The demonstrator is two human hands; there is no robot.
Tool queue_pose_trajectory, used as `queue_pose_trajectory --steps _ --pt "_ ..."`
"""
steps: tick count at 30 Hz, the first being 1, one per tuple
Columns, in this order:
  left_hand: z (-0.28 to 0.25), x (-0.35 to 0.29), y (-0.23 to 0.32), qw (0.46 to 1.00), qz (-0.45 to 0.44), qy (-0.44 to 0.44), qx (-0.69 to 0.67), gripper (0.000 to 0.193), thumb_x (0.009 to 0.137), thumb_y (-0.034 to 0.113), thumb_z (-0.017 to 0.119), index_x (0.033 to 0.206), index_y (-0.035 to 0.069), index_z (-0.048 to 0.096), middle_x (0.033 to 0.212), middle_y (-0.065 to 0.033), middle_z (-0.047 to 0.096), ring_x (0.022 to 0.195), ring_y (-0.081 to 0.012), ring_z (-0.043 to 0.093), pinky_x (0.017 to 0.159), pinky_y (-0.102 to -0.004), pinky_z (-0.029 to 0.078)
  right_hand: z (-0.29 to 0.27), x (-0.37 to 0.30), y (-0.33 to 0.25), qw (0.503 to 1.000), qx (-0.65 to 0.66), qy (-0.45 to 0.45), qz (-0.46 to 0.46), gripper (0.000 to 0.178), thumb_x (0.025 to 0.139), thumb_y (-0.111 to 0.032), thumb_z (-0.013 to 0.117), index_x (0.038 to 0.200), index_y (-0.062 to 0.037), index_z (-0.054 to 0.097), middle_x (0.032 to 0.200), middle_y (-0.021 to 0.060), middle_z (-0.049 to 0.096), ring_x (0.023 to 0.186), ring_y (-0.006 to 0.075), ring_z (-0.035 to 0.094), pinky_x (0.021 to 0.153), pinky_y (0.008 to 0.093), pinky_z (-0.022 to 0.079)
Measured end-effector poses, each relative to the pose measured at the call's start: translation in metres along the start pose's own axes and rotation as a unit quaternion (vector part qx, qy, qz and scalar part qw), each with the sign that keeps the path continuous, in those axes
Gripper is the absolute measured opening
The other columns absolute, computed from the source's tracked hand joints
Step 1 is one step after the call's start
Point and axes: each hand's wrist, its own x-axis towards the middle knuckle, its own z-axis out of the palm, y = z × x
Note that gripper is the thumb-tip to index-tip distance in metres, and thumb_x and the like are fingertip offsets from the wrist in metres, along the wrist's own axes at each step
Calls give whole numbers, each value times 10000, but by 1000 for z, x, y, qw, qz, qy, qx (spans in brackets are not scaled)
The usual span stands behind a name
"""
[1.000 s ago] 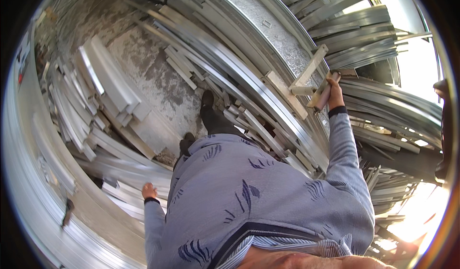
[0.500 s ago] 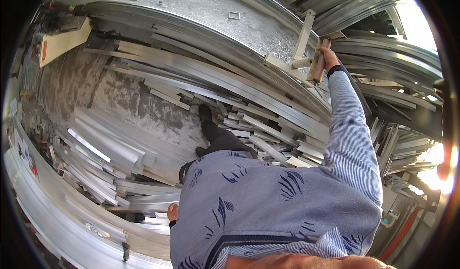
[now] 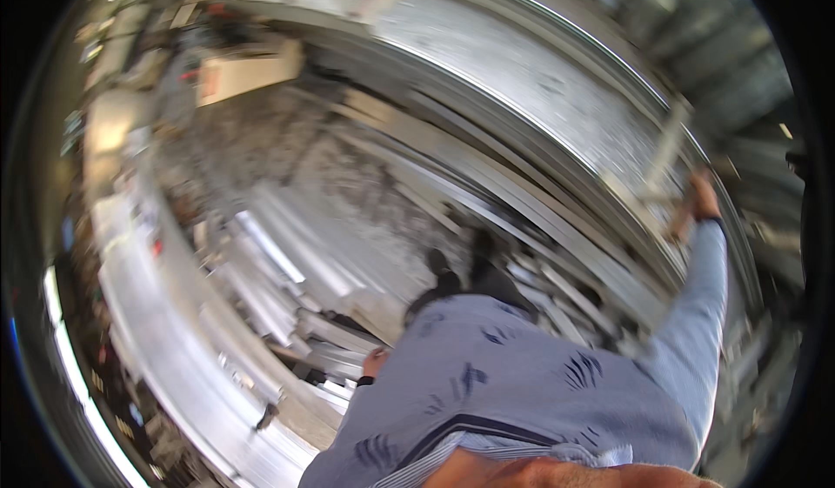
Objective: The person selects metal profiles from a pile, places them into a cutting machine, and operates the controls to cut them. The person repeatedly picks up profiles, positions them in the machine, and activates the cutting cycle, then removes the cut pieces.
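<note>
My right arm reaches out to the far right. At its end my right hand (image 3: 704, 196) is closed around a brownish metal bracket (image 3: 679, 225), though motion blurs the fingers. Beside it a pale metal arm (image 3: 666, 147) rises from the edge of a long metal bed (image 3: 522, 79). My left hand (image 3: 376, 362) hangs low by my left side, partly behind my body, its fingers too hidden and blurred to read. Nearest to it lie short pale metal profiles (image 3: 335, 392).
Long metal bars (image 3: 513, 175) lie on the floor alongside the bed. Silvery profiles (image 3: 304, 236) are stacked at the left, by a long pale bench (image 3: 165, 288). A cream panel (image 3: 248, 75) stands at the far left. My dark shoes (image 3: 437, 260) are on the dusty floor.
My view has swung left, so the scene sits further right and is smeared. My right hand stays on the bracket; my left still hangs by my side. Both shoes now show ahead of me.
</note>
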Motion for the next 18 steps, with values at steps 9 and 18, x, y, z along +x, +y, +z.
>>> queue_pose_trajectory --steps 9,18 --pt "-13 32 134 1000 3 -10 8 530 980 387 730 1404 74 679 1153 -150 789 939 -226 786 779 -356 610 -13 53 16 980 -109 118 119 573 774 -257 743 1209 116 732 1240 204 744 1158 321 684 993 411 518" --pt "-37 48 184 987 -19 1 -161 533 1016 307 687 1486 70 599 1247 -149 756 1007 -239 777 787 -368 606 -12 64 19 957 -250 113 93 630 760 -346 753 1262 35 735 1340 287 710 1345 359 634 1111 423 479"
